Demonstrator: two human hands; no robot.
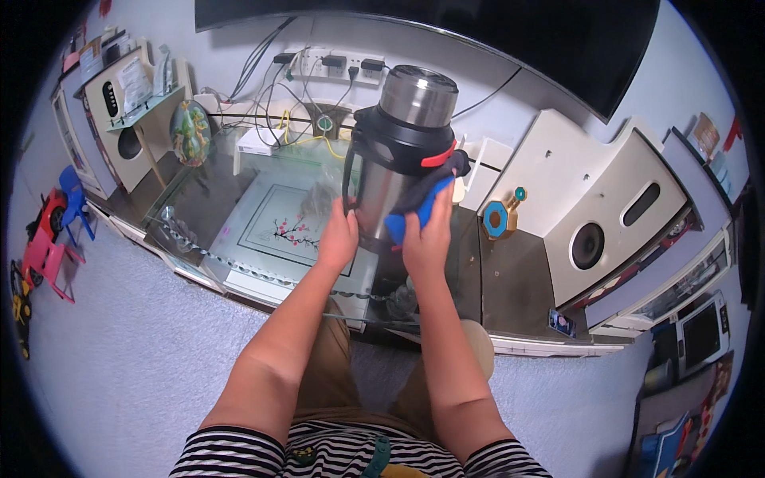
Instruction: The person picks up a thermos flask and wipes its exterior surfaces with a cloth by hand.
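Note:
A large stainless steel vacuum flask point(382, 197) is held up above a glass-topped TV cabinet. It has a black collar, a red strip, a black side handle and a steel cup lid point(418, 98) on top. My left hand point(339, 236) grips the flask low on its left side, at the lower end of the handle. My right hand point(429, 230) presses a blue and dark cloth point(427, 200) against the flask's right side. The cloth hides part of the steel body. The flask leans slightly, its lid towards the wall.
Behind the flask are a power strip point(337, 64) with plugs and trailing cables, and a white box point(261, 141). An oval ornament point(190, 132) stands left; a gold and blue ornament point(501, 220) and phone point(562, 323) are right. A television point(430, 18) hangs above.

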